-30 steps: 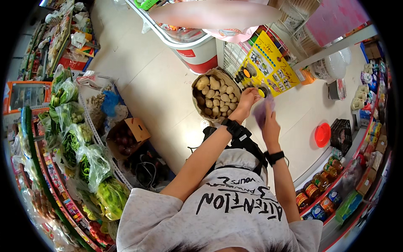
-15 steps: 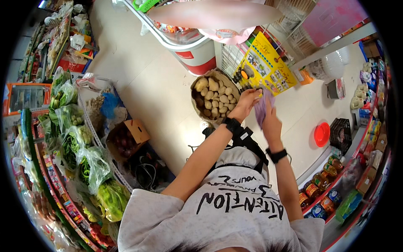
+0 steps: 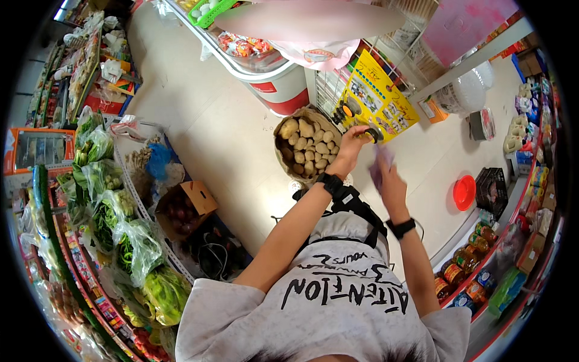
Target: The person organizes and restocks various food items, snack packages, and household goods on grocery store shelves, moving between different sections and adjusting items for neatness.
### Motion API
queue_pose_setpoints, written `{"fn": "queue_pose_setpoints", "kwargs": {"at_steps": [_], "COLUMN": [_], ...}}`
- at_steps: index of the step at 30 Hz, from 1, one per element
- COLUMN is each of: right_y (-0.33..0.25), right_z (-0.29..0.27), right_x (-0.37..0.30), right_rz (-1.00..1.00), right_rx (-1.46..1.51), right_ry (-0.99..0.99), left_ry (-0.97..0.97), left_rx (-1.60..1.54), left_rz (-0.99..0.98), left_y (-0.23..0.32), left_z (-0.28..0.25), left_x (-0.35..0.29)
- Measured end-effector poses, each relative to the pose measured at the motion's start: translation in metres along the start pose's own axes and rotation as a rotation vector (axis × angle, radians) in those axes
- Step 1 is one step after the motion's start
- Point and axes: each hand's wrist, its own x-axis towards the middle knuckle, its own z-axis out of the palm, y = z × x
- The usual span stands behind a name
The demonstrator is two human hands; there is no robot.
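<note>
My left hand (image 3: 350, 148) reaches out over the right side of a sack of potatoes (image 3: 309, 145). Its fingers are closed on a small black curved thing (image 3: 376, 134), whose kind I cannot make out. Close beside it, to the right and nearer to me, my right hand (image 3: 393, 192) grips a crumpled purple cloth (image 3: 381, 166). Motion blurs both the cloth and these fingertips. The cloth and the black thing appear apart. Just beyond my hands hangs a yellow printed sheet (image 3: 386, 99) on a wire rack.
A white tub with a red band (image 3: 289, 96) stands beyond the potatoes. Bagged greens (image 3: 114, 199) fill a shelf at left, beside a cardboard box of dark round produce (image 3: 202, 196). At right are a red bowl (image 3: 464, 192), a black crate (image 3: 490, 192) and bottles (image 3: 464, 259).
My right hand has drawn slightly down and away from the left with the purple cloth. The black curved thing now shows at my left fingertips. The view has shifted slightly.
</note>
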Motion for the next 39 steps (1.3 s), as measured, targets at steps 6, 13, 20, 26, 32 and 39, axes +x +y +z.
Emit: {"fn": "queue_pose_setpoints", "kwargs": {"at_steps": [6, 13, 20, 26, 32, 39], "right_y": [-0.004, -0.012, -0.032, -0.036, -0.019, -0.051], "right_z": [-0.026, -0.013, -0.059, -0.037, -0.049, -0.071], "right_x": [0.001, 0.026, 0.026, 0.067, 0.033, 0.057], "right_rz": [0.018, -0.048, -0.121, -0.160, 0.044, -0.186], "right_rx": [0.083, 0.107, 0.303, -0.130, -0.289, -0.115], "right_ry": [0.009, 0.074, 0.237, 0.003, -0.125, 0.086], "left_ry": [0.077, 0.010, -0.003, 0.049, 0.098, 0.026], "left_rx": [-0.129, -0.201, -0.255, -0.373, -0.548, -0.680], "left_rz": [-0.221, -0.296, -0.259, -0.241, -0.168, -0.250], "left_y": [0.014, 0.014, 0.016, -0.006, -0.014, 0.001], "left_z": [-0.007, 0.002, 0.007, 0.008, 0.025, 0.019], "left_x": [-0.008, -0.003, -0.017, -0.004, -0.014, -0.031]}}
